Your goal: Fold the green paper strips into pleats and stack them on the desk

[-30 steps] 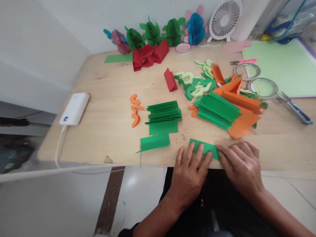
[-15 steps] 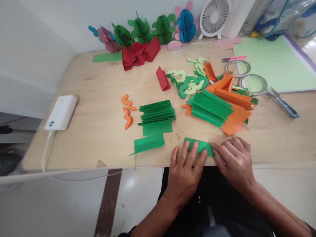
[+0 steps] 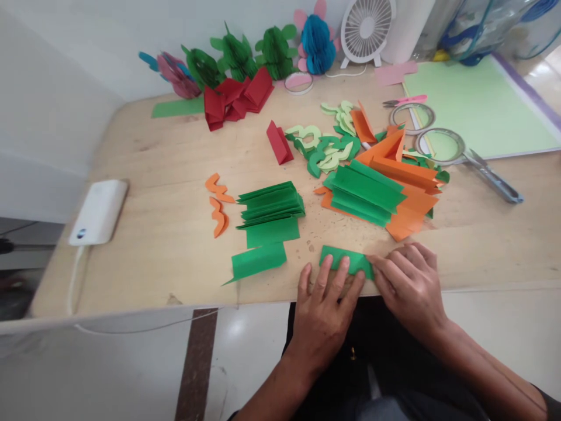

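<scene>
A green paper strip point(image 3: 339, 254) lies flat at the table's front edge. My left hand point(image 3: 326, 310) rests on it with the fingers spread, holding nothing. With its fingers pressed together, my right hand point(image 3: 409, 286) pinches the strip's right end. Left of my hands lies a single folded green piece point(image 3: 258, 261), and behind it a stack of folded green strips point(image 3: 272, 204). Another set of pleated green papers point(image 3: 363, 193) lies on orange folded papers point(image 3: 414, 213) behind my hands.
Curly green cut-outs point(image 3: 333, 153), a small red folded paper point(image 3: 279, 143) and orange cut-outs point(image 3: 217, 216) lie farther back. Scissors point(image 3: 493, 174) are at the right, a white power bank point(image 3: 99, 211) at the left. A white fan point(image 3: 367, 28) stands behind.
The camera view has shifted slightly, so the table's objects appear a little farther left. Both hands stay at the same green strip with no clear change of hold.
</scene>
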### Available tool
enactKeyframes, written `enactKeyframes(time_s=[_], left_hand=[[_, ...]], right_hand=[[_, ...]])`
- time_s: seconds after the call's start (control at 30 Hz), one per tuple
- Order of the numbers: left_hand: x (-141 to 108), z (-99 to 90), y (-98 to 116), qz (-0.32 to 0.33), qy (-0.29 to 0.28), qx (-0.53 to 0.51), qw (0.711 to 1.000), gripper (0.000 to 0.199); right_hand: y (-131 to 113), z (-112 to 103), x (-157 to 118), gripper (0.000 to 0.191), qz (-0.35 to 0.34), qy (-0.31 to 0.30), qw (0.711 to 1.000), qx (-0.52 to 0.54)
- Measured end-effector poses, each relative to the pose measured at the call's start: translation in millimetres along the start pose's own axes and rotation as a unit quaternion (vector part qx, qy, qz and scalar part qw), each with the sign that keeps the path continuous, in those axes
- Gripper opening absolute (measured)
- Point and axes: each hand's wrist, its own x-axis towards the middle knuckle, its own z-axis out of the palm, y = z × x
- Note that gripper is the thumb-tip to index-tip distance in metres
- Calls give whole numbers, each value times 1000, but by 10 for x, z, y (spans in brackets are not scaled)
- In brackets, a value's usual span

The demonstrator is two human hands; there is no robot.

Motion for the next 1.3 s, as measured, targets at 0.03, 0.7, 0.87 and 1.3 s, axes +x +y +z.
enactKeyframes(time_s=[0.03,0.7,0.87,1.3], left_hand=[[0,1,0,1,-1,2,1000,47],[50,-20,25,-3,0,31,1000,41],[42,-9,32,0,-2,39,999,43],[30,-5,31,4,-4,26,1000,41]], right_hand=[[1,1,-1,12,1,0,1000,1],[13,8,-14,12,-9,2,1000,-5],[34,-44,-80,11,-8,10,1000,-10],[-172,-94,-224,26,10,-5,1000,12]])
